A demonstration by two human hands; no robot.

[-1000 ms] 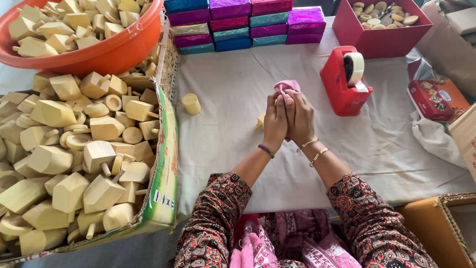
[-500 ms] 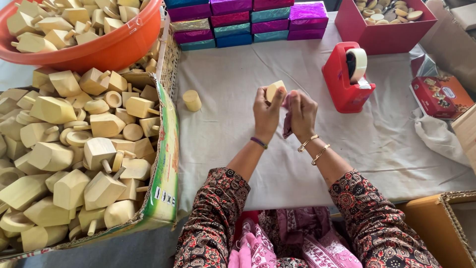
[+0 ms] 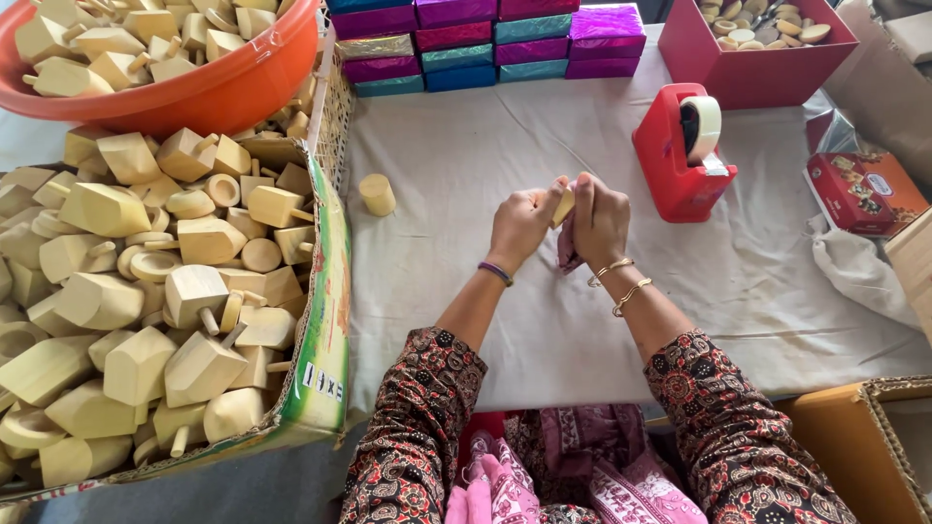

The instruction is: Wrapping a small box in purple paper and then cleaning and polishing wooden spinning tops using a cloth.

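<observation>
Open cardboard box of pale wooden spinning tops (image 3: 146, 291): left of grip, within reach.
Red tape dispenser (image 3: 680, 160): right of grip.
Left hand (image 3: 519, 223), right hand (image 3: 597, 221): both clamped on small pale wooden piece (image 3: 562, 206), pressed between fingertips; pink cloth (image 3: 567, 254) under right palm, apparently for wiping.

You have two hands (image 3: 524, 221) (image 3: 597, 218) up, one red tape dispenser (image 3: 680, 155), one orange basin (image 3: 194, 87), one loose wooden cylinder (image 3: 377, 194), and two red boxes (image 3: 757, 68) (image 3: 864, 194).
</observation>
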